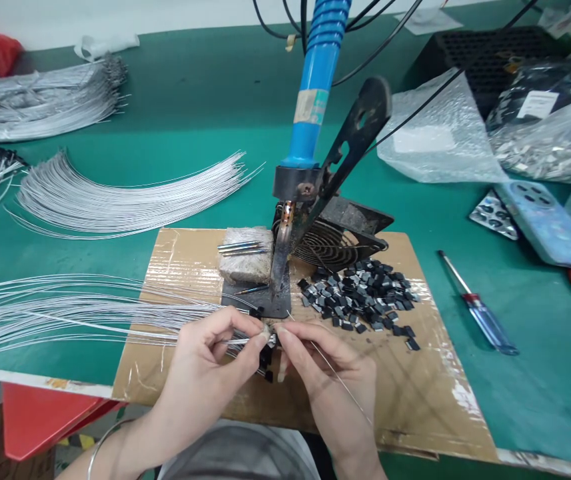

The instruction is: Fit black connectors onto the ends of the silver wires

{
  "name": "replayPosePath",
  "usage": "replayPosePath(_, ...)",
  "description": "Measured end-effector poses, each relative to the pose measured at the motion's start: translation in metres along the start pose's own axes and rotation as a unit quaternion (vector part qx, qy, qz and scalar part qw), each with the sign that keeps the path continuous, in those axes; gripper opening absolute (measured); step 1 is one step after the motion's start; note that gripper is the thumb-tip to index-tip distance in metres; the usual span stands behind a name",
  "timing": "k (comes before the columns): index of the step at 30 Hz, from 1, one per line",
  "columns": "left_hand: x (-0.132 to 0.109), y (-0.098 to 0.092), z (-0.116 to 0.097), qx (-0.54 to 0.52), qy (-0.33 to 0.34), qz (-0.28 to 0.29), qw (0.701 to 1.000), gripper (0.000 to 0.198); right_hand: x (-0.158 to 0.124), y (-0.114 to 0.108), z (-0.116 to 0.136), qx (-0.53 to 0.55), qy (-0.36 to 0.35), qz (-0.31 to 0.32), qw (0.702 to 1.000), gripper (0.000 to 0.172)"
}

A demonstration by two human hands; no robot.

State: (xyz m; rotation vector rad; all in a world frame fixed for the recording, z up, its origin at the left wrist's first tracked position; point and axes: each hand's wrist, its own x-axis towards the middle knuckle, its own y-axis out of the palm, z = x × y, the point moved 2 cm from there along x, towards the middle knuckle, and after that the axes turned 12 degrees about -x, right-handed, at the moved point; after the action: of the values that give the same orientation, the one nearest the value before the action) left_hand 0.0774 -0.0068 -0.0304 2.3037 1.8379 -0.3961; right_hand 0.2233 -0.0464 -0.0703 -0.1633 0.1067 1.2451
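Observation:
Below the soldering iron (285,257), my two hands meet fingertip to fingertip over the cardboard (165,373). My left hand (215,367) pinches thin white wires (155,313), which trail off to the left. Between the fingertips is a small piece too tiny to make out. My right hand (328,373) is closed on a thin strand of solder wire (340,380) that slants down across the palm. Black connector ends lie just under the left fingers. A pile of small black connectors (365,297) lies to the right of the hands.
A small fan (335,247) stands behind the iron, beside a block with metal tips (245,263). Wire bundles (125,200) lie at the back left. A screwdriver (485,320), a phone (550,227) and plastic bags (435,137) are on the right.

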Motion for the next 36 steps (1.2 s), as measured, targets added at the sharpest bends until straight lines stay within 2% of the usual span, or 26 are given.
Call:
replayPosePath(16, -0.0012, 0.0004, -0.0004, -0.015, 0.011, 0.028, 0.999, 0.012, -0.0008, -0.0024, -0.0013, 0.002, -0.001, -0.001, 1.000, 0.008)
replayPosePath(36, -0.0005, 0.0045, -0.0061, -0.047, 0.028, 0.018, 0.998, 0.012, -0.0008, -0.0019, -0.0029, 0.018, -0.003, 0.007, 1.000, 0.009)
